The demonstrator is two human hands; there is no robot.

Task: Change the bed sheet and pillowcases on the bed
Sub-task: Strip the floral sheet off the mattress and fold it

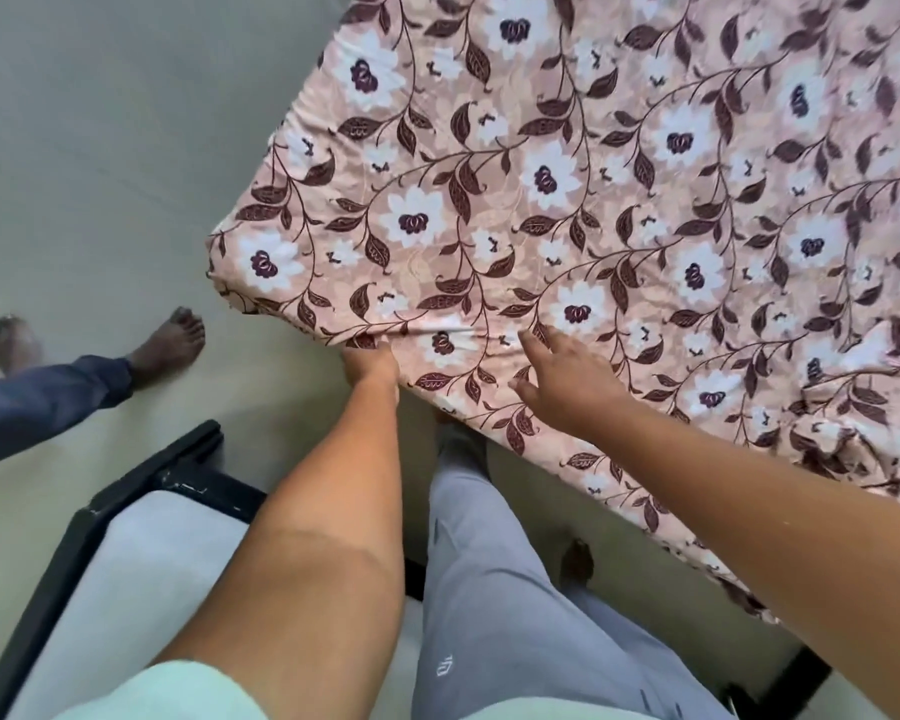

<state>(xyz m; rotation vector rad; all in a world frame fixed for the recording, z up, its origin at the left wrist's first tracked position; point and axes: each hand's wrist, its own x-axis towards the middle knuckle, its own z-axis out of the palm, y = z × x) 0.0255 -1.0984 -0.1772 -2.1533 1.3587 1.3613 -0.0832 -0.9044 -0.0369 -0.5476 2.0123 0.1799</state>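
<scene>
Bedding in view consists of one floral bed sheet (619, 210), pink-beige with white flowers and dark brown leaves, spread flat over the mattress and filling the area above and to the right of both hands. Its surface is mostly smooth; wrinkles gather along the lower right margin, well to the right of the right hand. The sheet wraps down over the near mattress corner, which lies to the left of the gripping point.

Floor (100, 148), pale and plain, extends to the left of the grip. A dark-framed piece of furniture with a pale top (126, 553) stands below and left of the left hand, beside the person's forearm. The person's light grey trousers (489, 589) are directly below the hands. A second person's bare foot (170, 343) and dark blue trouser leg (37, 402) stand on the floor, well to the left of the grip.

Left hand (370, 366) meets the sheet edge at the near side of the mattress, with fingers tucked under the fabric and hidden, so whether they clamp the sheet cannot be told; small folds radiate from that point. Right hand (562, 376) hovers just to the right of it, fingers spread and unclenched, holding nothing, over the sheet's top surface near the edge.
</scene>
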